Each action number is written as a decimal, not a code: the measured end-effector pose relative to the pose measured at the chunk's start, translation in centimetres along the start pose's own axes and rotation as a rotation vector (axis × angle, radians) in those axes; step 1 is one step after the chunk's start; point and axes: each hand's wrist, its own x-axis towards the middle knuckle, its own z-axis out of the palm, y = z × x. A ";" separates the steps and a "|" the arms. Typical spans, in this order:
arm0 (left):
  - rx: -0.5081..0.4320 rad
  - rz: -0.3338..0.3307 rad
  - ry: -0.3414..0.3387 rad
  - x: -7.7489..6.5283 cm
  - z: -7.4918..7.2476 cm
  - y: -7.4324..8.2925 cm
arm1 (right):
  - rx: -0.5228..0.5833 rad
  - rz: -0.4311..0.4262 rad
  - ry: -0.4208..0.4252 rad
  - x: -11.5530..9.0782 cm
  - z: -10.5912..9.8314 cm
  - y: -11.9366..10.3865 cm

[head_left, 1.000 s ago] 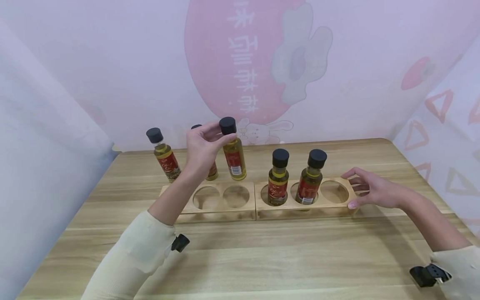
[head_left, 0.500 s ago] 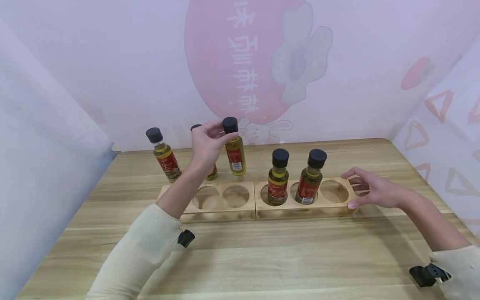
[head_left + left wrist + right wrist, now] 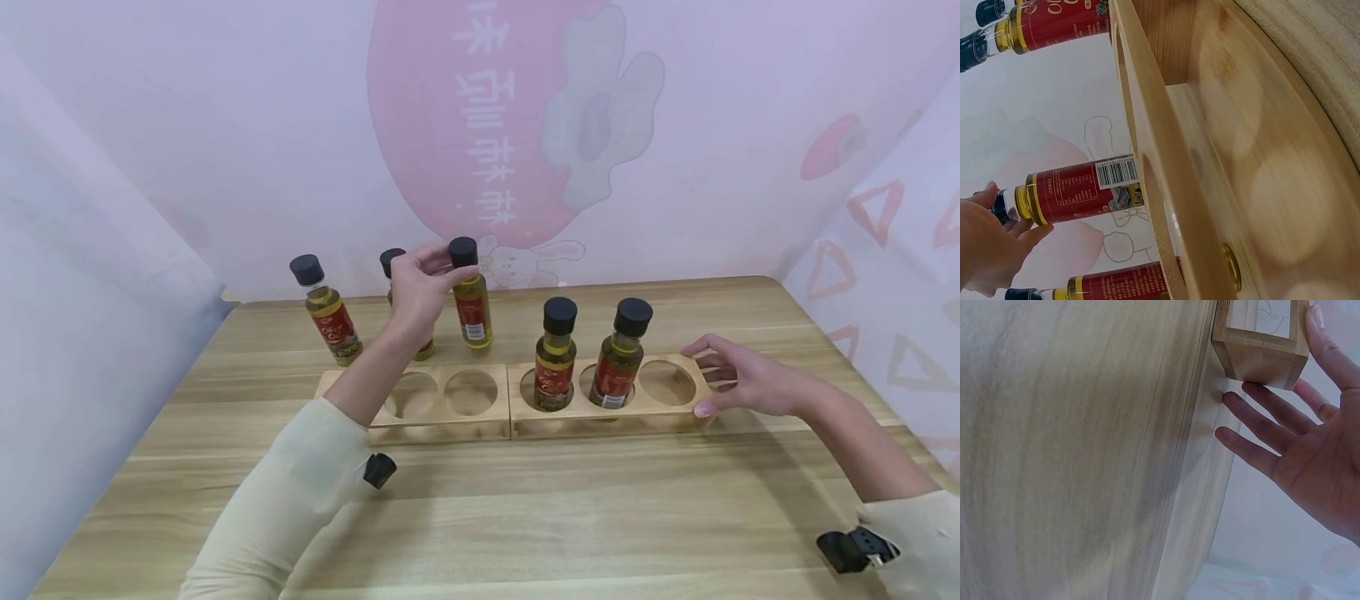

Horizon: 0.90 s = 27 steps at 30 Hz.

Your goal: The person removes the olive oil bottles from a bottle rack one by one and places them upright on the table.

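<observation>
Behind the left wooden rack [image 3: 480, 423], my left hand [image 3: 417, 292] grips an olive oil bottle [image 3: 472, 312] by its neck, just under the black cap. That bottle stands upright with its barcode facing the front; in the left wrist view the rack hides its base. My right hand [image 3: 757, 385] holds the right end of the second wooden rack [image 3: 675, 408], thumb at the front corner and fingers behind. Two olive oil bottles sit in this rack's left and middle holes: one on the left [image 3: 554, 375] and one in the middle [image 3: 617, 367].
Another olive oil bottle [image 3: 334, 325] stands behind the racks at the left. Partly hidden by my left hand is one more bottle [image 3: 392, 258]. The racks meet end to end on the wooden table [image 3: 570, 517]. A printed curtain [image 3: 697, 208] hangs behind.
My left hand and the bottle it grips have shifted slightly right and back, away from the left rack. My right hand has stayed at the rack's end.
</observation>
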 end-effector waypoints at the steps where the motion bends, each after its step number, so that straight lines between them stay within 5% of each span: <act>1: 0.000 -0.003 0.002 0.1 0.0 -0.1 | 0.002 -0.001 0.000 0.0 0.0 0.0; 27: -0.029 -0.023 0.012 1.4 0.4 -1.8 | 0.008 0.007 0.002 0.0 0.0 0.1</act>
